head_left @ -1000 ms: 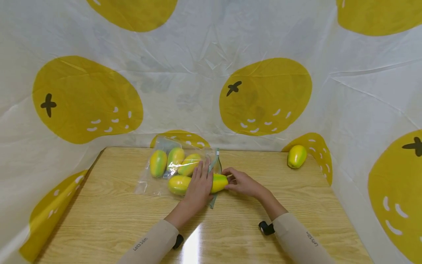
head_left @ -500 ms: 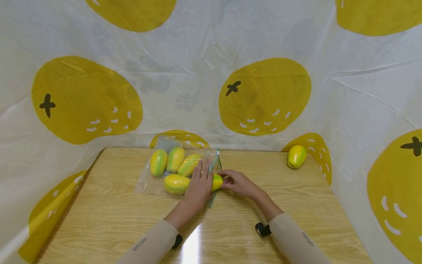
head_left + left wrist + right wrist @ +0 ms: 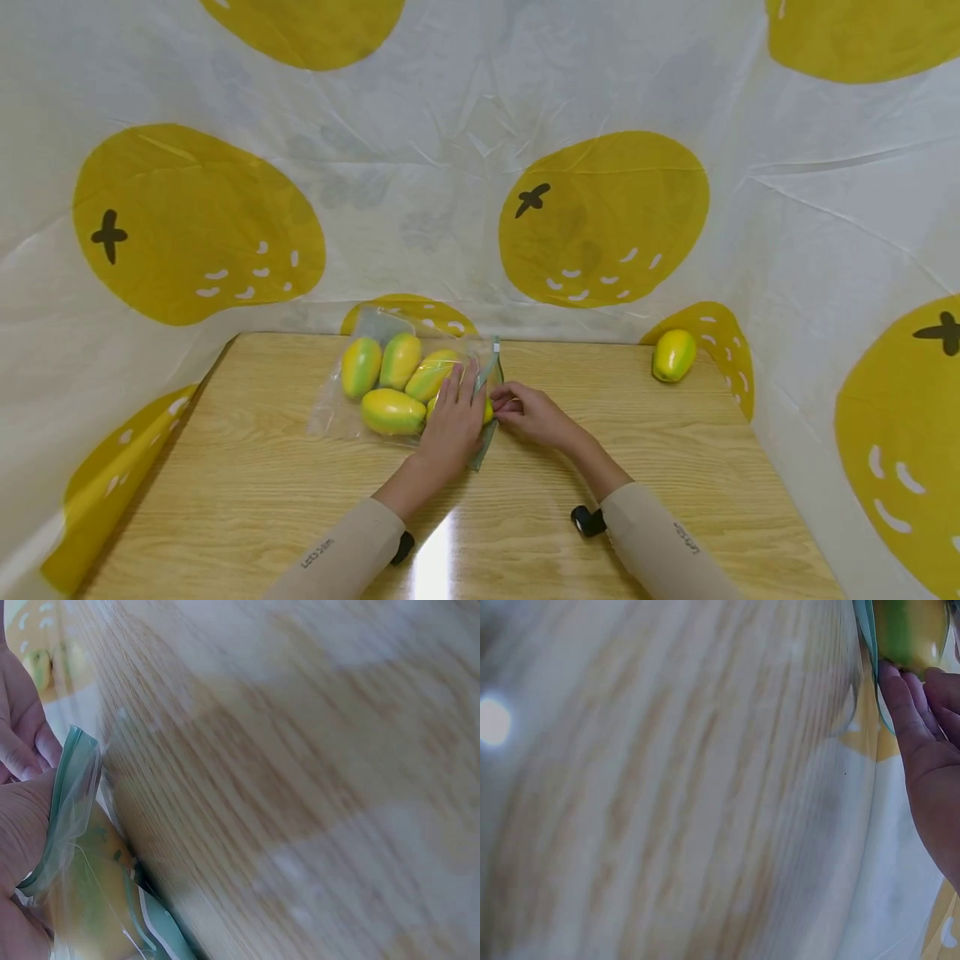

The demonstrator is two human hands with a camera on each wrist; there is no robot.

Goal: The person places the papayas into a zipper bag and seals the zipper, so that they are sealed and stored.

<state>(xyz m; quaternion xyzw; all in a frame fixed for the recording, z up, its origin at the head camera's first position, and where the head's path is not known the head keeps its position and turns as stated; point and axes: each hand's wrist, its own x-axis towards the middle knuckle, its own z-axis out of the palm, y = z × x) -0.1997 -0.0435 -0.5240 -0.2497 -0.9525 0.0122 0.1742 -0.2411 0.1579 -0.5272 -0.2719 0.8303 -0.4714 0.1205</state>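
A clear zip bag (image 3: pixel 336 422) with a green zip edge (image 3: pixel 66 776) lies flat, its mouth toward the right. Several yellow-green papayas (image 3: pixel 392 412) are inside it. My left hand (image 3: pixel 450 417) rests on the bag near the mouth, fingers extended, covering much of one papaya (image 3: pixel 488 412) lying in the opening. At that papaya's right end are the fingertips of my right hand (image 3: pixel 536 412). In the right wrist view, the right fingers touch the end of the papaya (image 3: pixel 911 630), beside the zip edge.
One more papaya (image 3: pixel 674 356) stands at the table's back right corner. The wooden table (image 3: pixel 247 483) is bounded behind and at the sides by a white cloth (image 3: pixel 420 208) printed with large yellow fruit. Dark wrist cameras (image 3: pixel 587 522) sit at both cuffs.
The papaya at the mouth has moved left, deeper into the bag, with my right hand following it. The papaya ahead of it has shifted left too. My left hand has stayed in place.
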